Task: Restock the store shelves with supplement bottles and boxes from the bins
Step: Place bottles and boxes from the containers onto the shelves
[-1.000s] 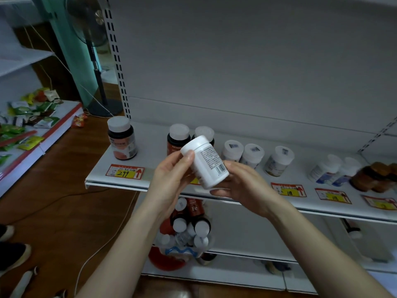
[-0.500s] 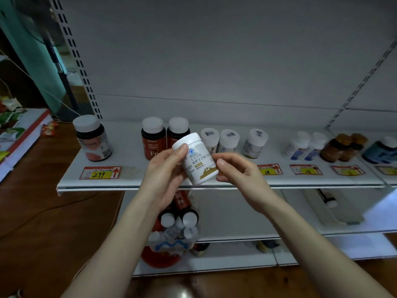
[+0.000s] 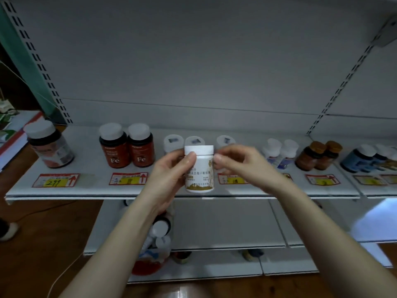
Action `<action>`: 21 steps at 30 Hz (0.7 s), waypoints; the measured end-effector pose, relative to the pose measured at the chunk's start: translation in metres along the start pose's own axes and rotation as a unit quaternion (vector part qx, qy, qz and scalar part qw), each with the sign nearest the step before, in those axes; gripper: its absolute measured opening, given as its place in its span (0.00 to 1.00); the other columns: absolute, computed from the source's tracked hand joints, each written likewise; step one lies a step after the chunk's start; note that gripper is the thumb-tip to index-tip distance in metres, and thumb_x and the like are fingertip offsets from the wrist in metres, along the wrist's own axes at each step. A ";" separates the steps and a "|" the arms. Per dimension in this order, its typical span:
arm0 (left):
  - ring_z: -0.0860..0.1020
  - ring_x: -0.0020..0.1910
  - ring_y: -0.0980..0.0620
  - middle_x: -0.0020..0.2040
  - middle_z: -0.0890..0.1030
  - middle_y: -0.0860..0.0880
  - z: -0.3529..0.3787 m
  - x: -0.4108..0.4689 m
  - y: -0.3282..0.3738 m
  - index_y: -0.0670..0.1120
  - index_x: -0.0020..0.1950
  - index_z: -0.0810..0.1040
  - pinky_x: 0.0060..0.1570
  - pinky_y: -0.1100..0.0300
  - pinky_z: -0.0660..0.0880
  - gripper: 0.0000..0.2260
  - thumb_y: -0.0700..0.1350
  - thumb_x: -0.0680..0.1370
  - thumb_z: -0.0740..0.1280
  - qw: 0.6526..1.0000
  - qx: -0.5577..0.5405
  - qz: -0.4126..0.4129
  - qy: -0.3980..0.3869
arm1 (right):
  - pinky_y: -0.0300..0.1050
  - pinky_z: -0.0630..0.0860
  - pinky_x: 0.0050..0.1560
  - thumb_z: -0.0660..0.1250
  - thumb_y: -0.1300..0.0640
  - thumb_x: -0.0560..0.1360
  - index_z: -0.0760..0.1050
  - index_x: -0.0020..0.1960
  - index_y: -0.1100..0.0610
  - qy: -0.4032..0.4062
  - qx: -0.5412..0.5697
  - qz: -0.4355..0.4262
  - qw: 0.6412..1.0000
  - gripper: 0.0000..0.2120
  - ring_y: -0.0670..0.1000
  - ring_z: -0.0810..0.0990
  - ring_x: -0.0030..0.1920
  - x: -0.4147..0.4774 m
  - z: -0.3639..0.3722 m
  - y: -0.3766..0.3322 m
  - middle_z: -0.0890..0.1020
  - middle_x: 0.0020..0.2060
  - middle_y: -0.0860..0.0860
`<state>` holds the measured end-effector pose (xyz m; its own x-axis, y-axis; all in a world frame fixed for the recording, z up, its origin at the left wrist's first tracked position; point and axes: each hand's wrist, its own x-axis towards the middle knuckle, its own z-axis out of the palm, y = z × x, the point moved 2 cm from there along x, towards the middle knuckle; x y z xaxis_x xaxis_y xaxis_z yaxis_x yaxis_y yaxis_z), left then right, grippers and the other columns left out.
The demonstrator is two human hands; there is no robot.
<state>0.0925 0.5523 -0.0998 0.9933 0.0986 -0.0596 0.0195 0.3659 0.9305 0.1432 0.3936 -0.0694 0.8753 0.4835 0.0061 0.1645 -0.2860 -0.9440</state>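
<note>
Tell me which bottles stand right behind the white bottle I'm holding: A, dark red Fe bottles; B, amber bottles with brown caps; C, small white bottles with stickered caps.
C: the held white bottle overlaps the row of small white bottles with stickered caps on the shelf.

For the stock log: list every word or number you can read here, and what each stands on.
"299": yellow price tag on the white metal shelf, far left.
"Fe": left dark red-labelled bottle and right dark red-labelled bottle.
"灵芝孢子粉胶": white plastic bottle held by the left hand; its other print is too small.
Remaining price tags: too blurred to read.
</note>
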 end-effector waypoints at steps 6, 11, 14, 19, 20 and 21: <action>0.81 0.37 0.55 0.38 0.83 0.50 0.052 0.015 -0.019 0.41 0.55 0.74 0.34 0.63 0.77 0.15 0.44 0.71 0.66 0.999 0.041 0.008 0.016 | 0.43 0.79 0.51 0.69 0.51 0.69 0.77 0.49 0.52 -0.066 -0.095 -0.031 0.993 0.10 0.44 0.80 0.46 0.017 -0.061 -0.014 0.81 0.44 0.47; 0.80 0.39 0.62 0.41 0.82 0.51 0.079 0.019 -0.035 0.41 0.56 0.73 0.42 0.67 0.77 0.09 0.38 0.76 0.64 0.992 0.107 0.054 0.040 | 0.28 0.73 0.44 0.71 0.56 0.70 0.79 0.51 0.57 -0.109 -0.202 -0.057 0.972 0.11 0.37 0.78 0.39 0.020 -0.095 -0.013 0.82 0.43 0.48; 0.79 0.47 0.63 0.49 0.80 0.50 0.083 0.018 -0.055 0.37 0.59 0.75 0.47 0.70 0.73 0.13 0.40 0.76 0.66 0.958 0.242 0.112 0.106 | 0.28 0.72 0.44 0.72 0.56 0.70 0.79 0.51 0.58 -0.105 -0.239 -0.068 0.963 0.12 0.41 0.79 0.42 0.025 -0.111 -0.006 0.82 0.45 0.50; 0.76 0.58 0.42 0.58 0.79 0.40 0.080 0.006 -0.106 0.36 0.61 0.76 0.56 0.59 0.68 0.19 0.49 0.77 0.63 0.811 0.552 0.149 0.122 | 0.53 0.75 0.57 0.71 0.53 0.70 0.79 0.49 0.54 -0.080 -0.319 -0.065 0.942 0.10 0.54 0.79 0.51 0.043 -0.132 0.021 0.81 0.49 0.53; 0.77 0.56 0.39 0.56 0.79 0.38 0.080 0.005 -0.115 0.35 0.60 0.76 0.56 0.56 0.71 0.21 0.50 0.76 0.61 0.789 0.587 0.143 0.108 | 0.55 0.74 0.57 0.71 0.53 0.70 0.79 0.49 0.54 -0.077 -0.329 -0.067 0.939 0.09 0.54 0.79 0.51 0.046 -0.133 0.026 0.81 0.49 0.53; 0.78 0.55 0.38 0.56 0.79 0.36 0.079 0.005 -0.125 0.35 0.59 0.77 0.55 0.52 0.74 0.23 0.51 0.75 0.59 0.767 0.618 0.138 0.104 | 0.55 0.74 0.56 0.71 0.53 0.70 0.79 0.49 0.54 -0.075 -0.338 -0.073 0.935 0.09 0.54 0.79 0.51 0.049 -0.133 0.031 0.81 0.49 0.53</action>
<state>0.1041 0.4338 -0.1878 0.9422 0.2061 0.2642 0.0319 -0.8401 0.5415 0.2517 0.2984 -0.0544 0.7562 0.6539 0.0244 0.5713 -0.6415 -0.5120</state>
